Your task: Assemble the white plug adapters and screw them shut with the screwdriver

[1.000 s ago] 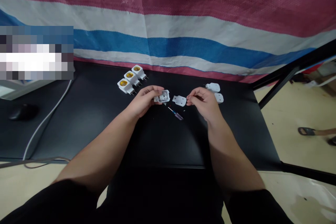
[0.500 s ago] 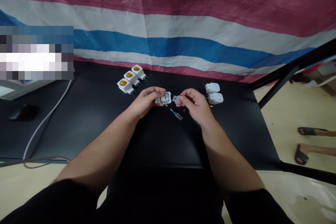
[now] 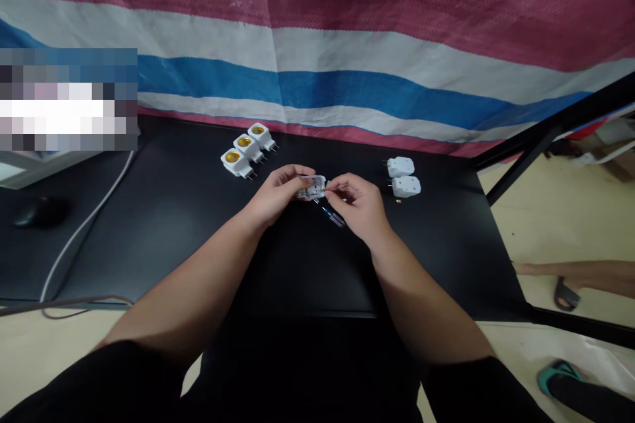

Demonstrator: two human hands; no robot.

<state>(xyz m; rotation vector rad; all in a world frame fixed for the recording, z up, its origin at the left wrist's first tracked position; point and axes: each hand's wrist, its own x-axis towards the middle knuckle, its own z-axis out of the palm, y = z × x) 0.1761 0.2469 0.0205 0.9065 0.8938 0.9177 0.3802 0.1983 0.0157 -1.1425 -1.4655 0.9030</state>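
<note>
Over the middle of the black table [image 3: 173,225], my left hand [image 3: 278,193] grips an opened white plug housing [image 3: 310,187] with its insides showing. My right hand [image 3: 358,203] is closed and meets the left at the housing, pressing a white cover piece against it; the cover is mostly hidden by my fingers. A small screwdriver with a blue and clear handle [image 3: 331,215] lies on the table just under my right hand.
Three white adapters with yellow sockets [image 3: 245,149] lie in a row at the back left. Two closed white plugs [image 3: 403,176] sit at the right. A mouse [image 3: 37,211] and cable [image 3: 84,228] are at far left. Another person's feet [image 3: 565,291] are on the floor right.
My right hand has picked the white cover up from the table and carried it left onto the housing in my left hand. The other person's feet have moved nearer.
</note>
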